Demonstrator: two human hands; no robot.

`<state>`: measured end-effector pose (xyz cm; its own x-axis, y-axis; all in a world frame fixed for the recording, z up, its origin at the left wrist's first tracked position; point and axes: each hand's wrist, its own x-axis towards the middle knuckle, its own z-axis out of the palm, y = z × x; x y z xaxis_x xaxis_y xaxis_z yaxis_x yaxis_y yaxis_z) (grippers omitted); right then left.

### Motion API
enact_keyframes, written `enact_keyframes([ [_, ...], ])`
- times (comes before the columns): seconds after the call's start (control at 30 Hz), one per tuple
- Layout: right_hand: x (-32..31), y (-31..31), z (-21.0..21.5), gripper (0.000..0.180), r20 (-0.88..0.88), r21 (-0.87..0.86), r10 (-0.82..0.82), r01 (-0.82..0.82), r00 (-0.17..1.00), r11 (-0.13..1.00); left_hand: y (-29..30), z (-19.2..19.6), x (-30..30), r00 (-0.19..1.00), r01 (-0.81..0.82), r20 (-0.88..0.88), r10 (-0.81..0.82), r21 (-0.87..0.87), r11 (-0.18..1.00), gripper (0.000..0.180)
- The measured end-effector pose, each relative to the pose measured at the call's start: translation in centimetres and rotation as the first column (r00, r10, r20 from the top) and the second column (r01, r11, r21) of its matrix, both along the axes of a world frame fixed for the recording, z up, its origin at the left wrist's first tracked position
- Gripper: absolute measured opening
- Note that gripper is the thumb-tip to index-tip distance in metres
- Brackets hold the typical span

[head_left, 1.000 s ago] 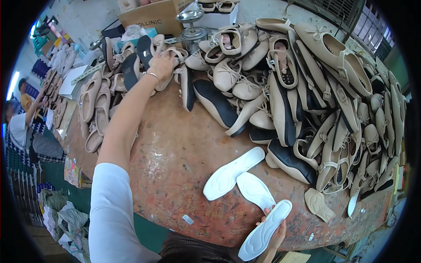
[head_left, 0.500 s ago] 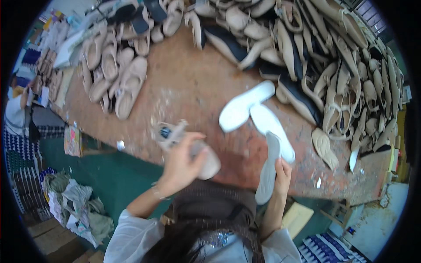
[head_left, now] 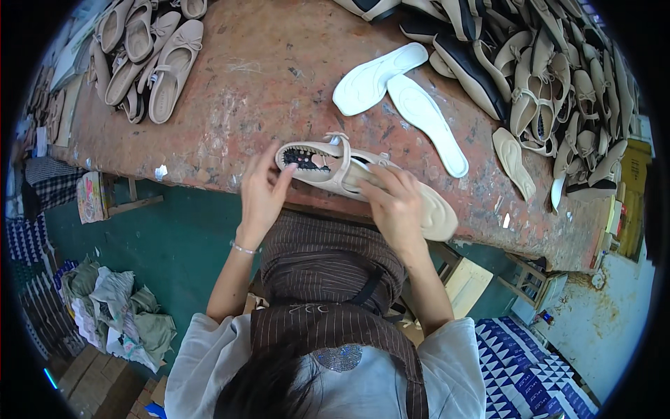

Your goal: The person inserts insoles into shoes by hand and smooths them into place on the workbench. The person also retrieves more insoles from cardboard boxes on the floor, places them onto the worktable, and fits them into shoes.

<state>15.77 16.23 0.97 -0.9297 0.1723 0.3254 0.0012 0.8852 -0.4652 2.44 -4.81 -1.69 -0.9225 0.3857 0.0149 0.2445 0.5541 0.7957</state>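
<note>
A beige strapped shoe (head_left: pixel 322 179) with a small bow lies sideways near the table's front edge. Its dark, speckled inside shows at the heel. My left hand (head_left: pixel 261 199) is closed around the heel end, the thumb over the rim. In my right hand (head_left: pixel 396 208) is a beige insole (head_left: pixel 440 215), its broad rounded end sticking out to the right beyond my fingers. Those fingers reach the shoe's front part, and they hide how far the insole's other end goes in. Two white insoles (head_left: pixel 380 78) (head_left: pixel 430 127) overlap on the table just beyond.
Another beige insole (head_left: pixel 514 165) lies to the right on the worn table (head_left: pixel 258 84). A large pile of beige shoes (head_left: pixel 488 77) fills the far right. More shoes (head_left: pixel 174 73) stand at the far left. A stool (head_left: pixel 125 199) and a cloth heap (head_left: pixel 125 314) are below left.
The shoe has turned to lie sideways, with my left hand now at its heel. My right hand has brought the insole from the right over to the shoe. The view has tilted downward.
</note>
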Motion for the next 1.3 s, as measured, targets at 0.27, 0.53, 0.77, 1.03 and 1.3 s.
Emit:
enact_keyframes([
  [0.27,-5.2,-3.0,-3.1,0.014,-0.046,-0.226,0.097,-0.105,0.994,0.968,0.1,-1.6,-1.7,0.987,0.028,0.153,-0.054,0.165,0.986,0.054],
  [0.53,-6.9,-4.2,-3.6,0.016,0.002,-0.308,0.114,-0.108,0.993,0.945,-0.1,-2.7,-2.4,0.981,0.0,0.189,-0.039,0.202,0.979,0.045],
  [0.77,-6.5,-4.1,-4.1,0.023,-0.043,-0.317,0.146,-0.152,0.988,0.936,-0.1,-2.7,-2.4,0.969,-0.054,0.247,-0.013,0.263,0.963,0.045],
  [1.03,-6.9,-3.2,-3.5,0.018,0.007,-0.249,0.122,-0.116,0.992,0.961,1.6,-2.7,-3.1,0.984,-0.029,0.179,-0.024,0.286,0.958,0.04],
  [1.3,-5.9,-3.8,-6.6,0.033,0.082,-0.064,0.407,-0.402,0.91,0.913,-0.6,-4.5,-3.4,0.866,-0.178,0.495,0.071,0.173,0.969,0.014],
])
